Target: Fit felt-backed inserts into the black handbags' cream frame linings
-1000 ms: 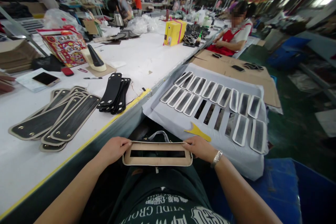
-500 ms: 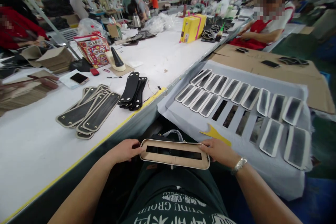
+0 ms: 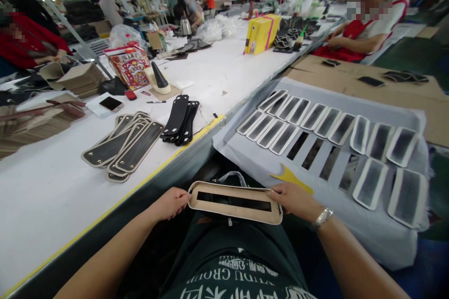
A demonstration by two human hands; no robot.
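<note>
On my lap rests a dark handbag (image 3: pixel 235 202), its long tan underside with a narrow dark slot facing up at me. My left hand (image 3: pixel 172 203) pinches the rim at its left end. At the other end, my right hand (image 3: pixel 293 200) grips the edge, thumb on top and the other fingers partly hidden below. A handle wrapped in clear plastic (image 3: pixel 232 176) shows behind the bag. The rest of the bag's body hangs out of sight beneath the tan panel.
On the white table at left lie dark panels with pale edges (image 3: pixel 119 147) and black straps (image 3: pixel 179 121). To the right, a grey sheet (image 3: pixel 351 205) bears several pale-rimmed panels (image 3: pixel 370 183) and a yellow piece (image 3: pixel 292 177). A co-worker (image 3: pixel 365 32) sits at the far right.
My left hand has drawn its fingers in closer around the bag's left end. The bag stays in both hands, nearly in place, while the view has shifted slightly.
</note>
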